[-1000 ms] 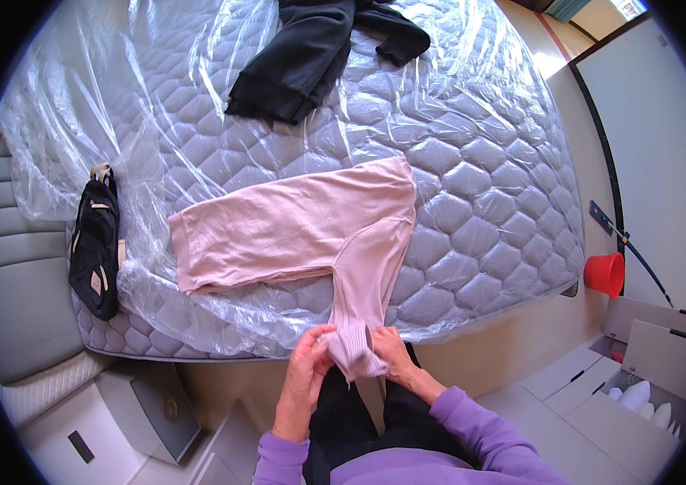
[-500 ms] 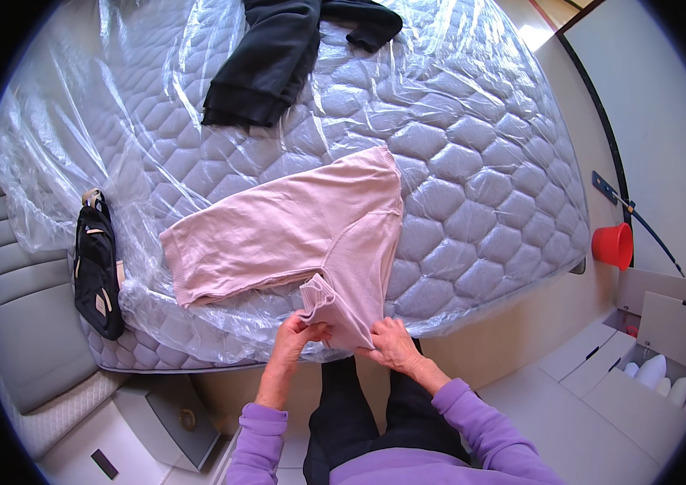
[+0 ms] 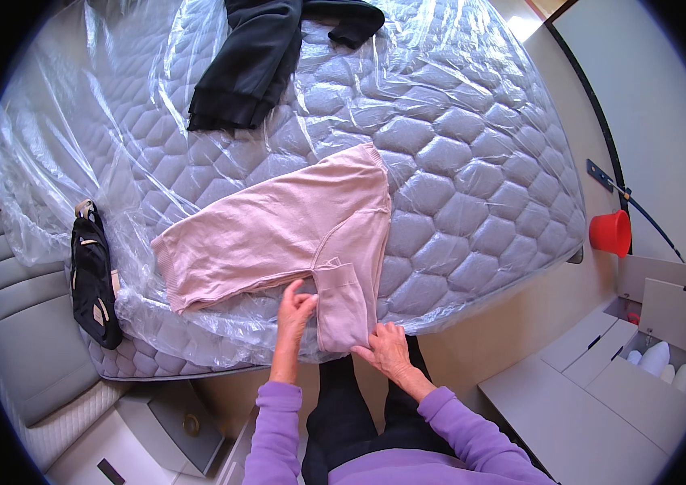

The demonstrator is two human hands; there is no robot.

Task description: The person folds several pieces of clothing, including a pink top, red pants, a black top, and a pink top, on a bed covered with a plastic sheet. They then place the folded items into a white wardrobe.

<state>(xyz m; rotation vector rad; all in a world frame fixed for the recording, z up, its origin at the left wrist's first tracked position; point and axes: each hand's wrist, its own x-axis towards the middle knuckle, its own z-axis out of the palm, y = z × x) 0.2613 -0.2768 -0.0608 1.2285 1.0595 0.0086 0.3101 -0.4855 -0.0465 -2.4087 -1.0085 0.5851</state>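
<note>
A pale pink sweater (image 3: 270, 218) lies spread on the plastic-covered mattress, its ribbed hem toward the left and its ribbed collar at the far right. The near sleeve is folded back on itself, so its cuff end lies up by the armpit. My left hand (image 3: 293, 314) is beside the left edge of this folded sleeve, with fingers apart and nothing held. At the sleeve's near right corner, my right hand (image 3: 390, 352) pinches the folded edge.
Beyond the sweater lies a black garment (image 3: 254, 65) on the mattress (image 3: 472, 153). A black bag (image 3: 94, 275) rests at the left by a grey headboard (image 3: 23, 303). To the right stand a red bucket (image 3: 610, 233) and white cabinets (image 3: 577, 404); a bedside cabinet (image 3: 169, 428) is near left.
The sleeve's bunched cuff end has been laid flat up toward the armpit. My left hand has let go of it and moved up slightly. My right hand stays at the fold.
</note>
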